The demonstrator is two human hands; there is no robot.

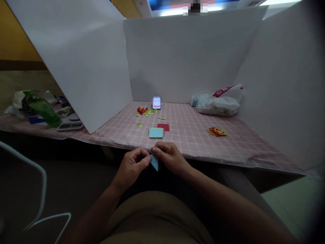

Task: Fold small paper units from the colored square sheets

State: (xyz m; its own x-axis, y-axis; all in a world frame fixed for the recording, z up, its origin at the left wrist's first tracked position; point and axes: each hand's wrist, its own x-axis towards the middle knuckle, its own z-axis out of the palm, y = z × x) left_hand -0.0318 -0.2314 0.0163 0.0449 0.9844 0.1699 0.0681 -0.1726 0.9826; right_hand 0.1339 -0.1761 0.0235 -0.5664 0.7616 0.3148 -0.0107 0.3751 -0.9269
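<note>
Between my hands, just off the table's near edge, is a small folded piece of light blue paper [155, 163] with a point facing down. My left hand [134, 165] pinches its left side between thumb and fingers. The thumb and curled fingers of my right hand [169, 156] grip its upper right part and hide some of it. Beyond them on the table lies a stack of paper squares [155, 133], light blue on top. A red paper square [164, 127] rests just behind the stack.
Folded yellow paper pieces [140, 124] and orange-red ones [142, 110] lie near a lit phone [156, 102]. Red and yellow cutouts [217, 131] and a white plastic bag [218, 103] are to the right. White panels [188, 61] enclose the checked tablecloth [185, 145]. A green bottle [42, 106] leans at left.
</note>
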